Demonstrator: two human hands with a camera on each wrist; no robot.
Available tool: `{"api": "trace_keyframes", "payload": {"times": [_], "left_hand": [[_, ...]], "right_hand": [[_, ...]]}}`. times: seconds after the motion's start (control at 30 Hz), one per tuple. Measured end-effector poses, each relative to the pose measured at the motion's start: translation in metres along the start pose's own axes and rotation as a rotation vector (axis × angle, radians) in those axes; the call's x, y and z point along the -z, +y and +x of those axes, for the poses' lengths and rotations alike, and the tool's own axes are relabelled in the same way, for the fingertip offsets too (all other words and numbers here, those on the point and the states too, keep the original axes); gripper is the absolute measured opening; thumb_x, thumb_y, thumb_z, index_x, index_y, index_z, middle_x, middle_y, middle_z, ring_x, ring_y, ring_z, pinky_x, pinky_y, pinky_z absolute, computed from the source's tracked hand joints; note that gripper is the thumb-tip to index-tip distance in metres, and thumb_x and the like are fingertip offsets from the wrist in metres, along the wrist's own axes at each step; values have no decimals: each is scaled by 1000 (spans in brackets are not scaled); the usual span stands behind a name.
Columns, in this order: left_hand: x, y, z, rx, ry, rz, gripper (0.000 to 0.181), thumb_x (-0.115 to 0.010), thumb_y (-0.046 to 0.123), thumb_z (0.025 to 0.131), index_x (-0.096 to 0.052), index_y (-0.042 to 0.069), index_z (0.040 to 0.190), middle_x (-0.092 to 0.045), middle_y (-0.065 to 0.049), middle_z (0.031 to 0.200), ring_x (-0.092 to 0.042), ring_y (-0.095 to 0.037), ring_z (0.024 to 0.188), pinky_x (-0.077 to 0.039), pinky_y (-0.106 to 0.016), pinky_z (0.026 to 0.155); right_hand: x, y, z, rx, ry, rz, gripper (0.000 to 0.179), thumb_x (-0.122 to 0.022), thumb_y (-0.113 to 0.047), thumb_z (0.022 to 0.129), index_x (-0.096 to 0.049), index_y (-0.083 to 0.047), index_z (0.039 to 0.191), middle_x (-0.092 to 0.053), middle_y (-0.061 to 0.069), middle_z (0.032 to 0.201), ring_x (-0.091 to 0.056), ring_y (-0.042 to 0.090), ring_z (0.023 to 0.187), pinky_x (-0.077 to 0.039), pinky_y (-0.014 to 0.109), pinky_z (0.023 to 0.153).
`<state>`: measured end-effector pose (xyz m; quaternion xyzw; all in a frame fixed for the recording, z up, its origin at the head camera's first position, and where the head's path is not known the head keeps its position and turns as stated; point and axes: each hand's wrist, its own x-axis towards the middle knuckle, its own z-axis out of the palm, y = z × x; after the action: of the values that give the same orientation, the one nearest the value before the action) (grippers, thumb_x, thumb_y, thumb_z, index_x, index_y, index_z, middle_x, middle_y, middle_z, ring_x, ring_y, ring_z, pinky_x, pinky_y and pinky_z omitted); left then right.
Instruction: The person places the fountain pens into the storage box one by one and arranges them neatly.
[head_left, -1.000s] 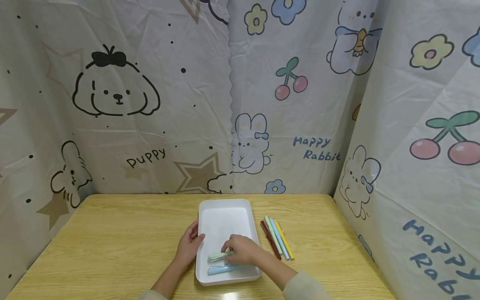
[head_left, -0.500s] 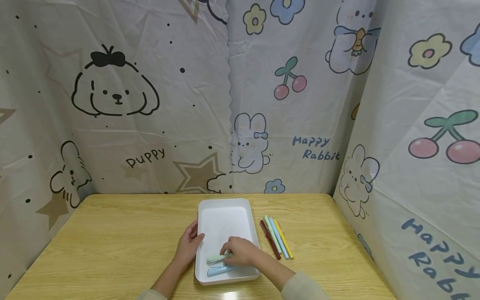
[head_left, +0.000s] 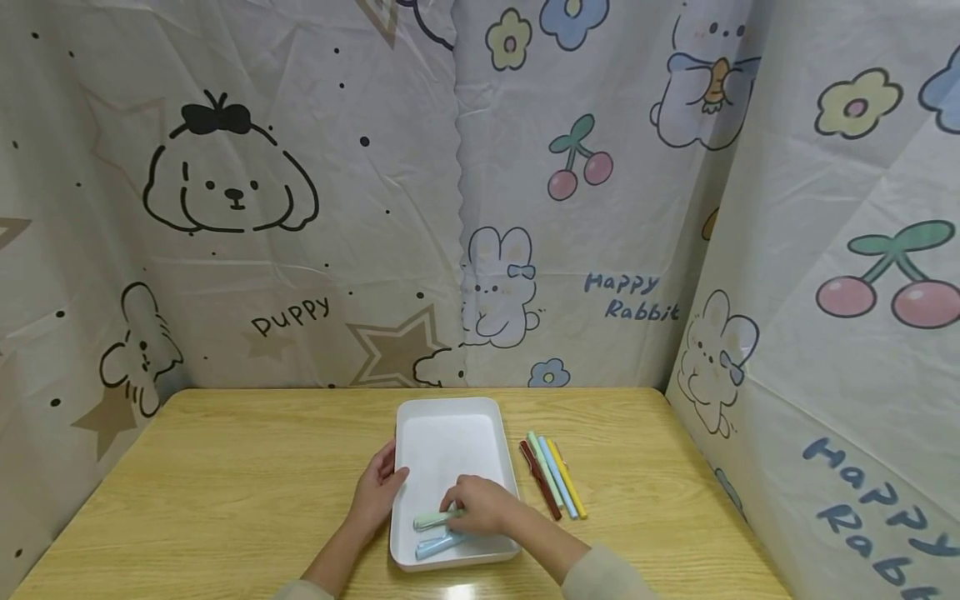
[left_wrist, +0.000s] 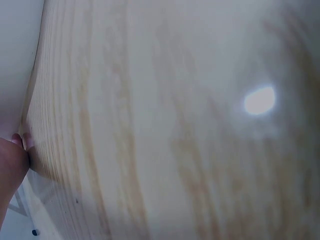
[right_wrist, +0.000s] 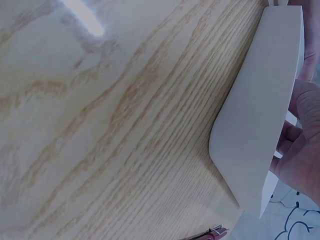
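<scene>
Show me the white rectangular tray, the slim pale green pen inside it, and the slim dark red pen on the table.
White rectangular tray (head_left: pixel 450 437): head view, bare inner floor.
Slim pale green pen (head_left: pixel 431 521): head view, exposed end.
Slim dark red pen (head_left: pixel 541 480): head view, mid-length.

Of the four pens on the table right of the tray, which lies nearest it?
The dark red pen, closest to the tray; the light green pen, light blue pen and yellow pen lie farther right.

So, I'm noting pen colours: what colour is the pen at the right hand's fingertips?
That pen is pale green; it shows best in the head view.
</scene>
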<state>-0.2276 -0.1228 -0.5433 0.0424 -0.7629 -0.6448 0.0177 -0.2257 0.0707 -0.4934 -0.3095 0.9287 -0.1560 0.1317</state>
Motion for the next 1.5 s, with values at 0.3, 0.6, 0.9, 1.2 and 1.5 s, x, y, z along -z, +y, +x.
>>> {"api": "trace_keyframes", "payload": {"times": [0.3,0.6,0.9,1.2,1.5], "left_hand": [[-1,-5,2,-32,25,24,56,-52,10,93,-31,3,144,-38,-24,144,-43,-39,129,-43,-48,103],[-1,-6,3,-14,12,0,55,-52,11,94,-30,5,145,-37,-22,146,-42,-37,130,-40,-48,106],[0,-7,3,-11,-2,1,56,-51,9,94,-29,5,145,-36,-22,147,-40,-36,132,-39,-48,107],[-1,-7,3,-13,7,12,56,-52,10,94,-30,5,145,-37,-22,146,-41,-37,131,-40,-48,107],[-2,-5,3,-9,7,-1,56,-52,9,94,-30,4,145,-36,-22,146,-41,-37,131,-39,-48,107]], "right_hand": [[-1,1,0,5,1,5,19,-70,-24,76,-73,-21,94,-50,-12,71,-43,0,62,-38,13,56],[2,1,-1,10,5,-3,20,-71,-26,76,-73,-20,95,-52,-10,73,-44,1,63,-39,14,57],[4,2,0,12,7,5,23,-72,-28,77,-73,-20,98,-56,-9,77,-46,0,66,-41,14,60],[15,6,-2,3,35,79,21,-69,-27,80,-73,-17,97,-62,-4,85,-52,2,73,-45,15,65],[29,15,-5,-3,89,134,24,-68,-28,83,-71,-13,102,-62,0,91,-50,3,74,-44,16,65]]}}
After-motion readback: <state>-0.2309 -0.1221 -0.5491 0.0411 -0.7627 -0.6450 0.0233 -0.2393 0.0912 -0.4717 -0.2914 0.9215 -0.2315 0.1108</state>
